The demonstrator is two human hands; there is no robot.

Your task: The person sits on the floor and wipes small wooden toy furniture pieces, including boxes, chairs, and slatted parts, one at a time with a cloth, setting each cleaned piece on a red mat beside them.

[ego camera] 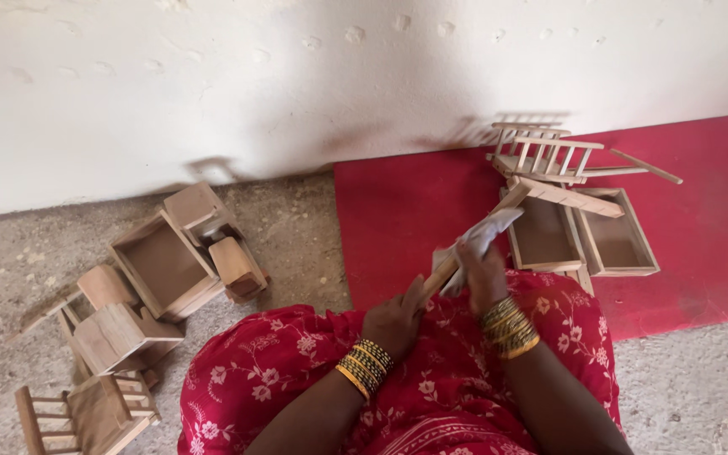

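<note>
My left hand (396,318) grips the near end of a long wooden stick (511,200), part of a small wooden frame that slants up and to the right. My right hand (484,271) presses a pale cloth (484,236) against the stick's middle. Both wrists carry stacks of gold and dark bangles. My lap below is covered by red cloth with a white flower print (431,388).
Two shallow wooden trays (617,244) and a slatted wooden toy piece (545,156) lie on a red mat (398,219) by the white wall. Left, on the rough concrete floor, lie several small wooden toy furniture pieces (170,261) and a tiny slatted chair (86,413).
</note>
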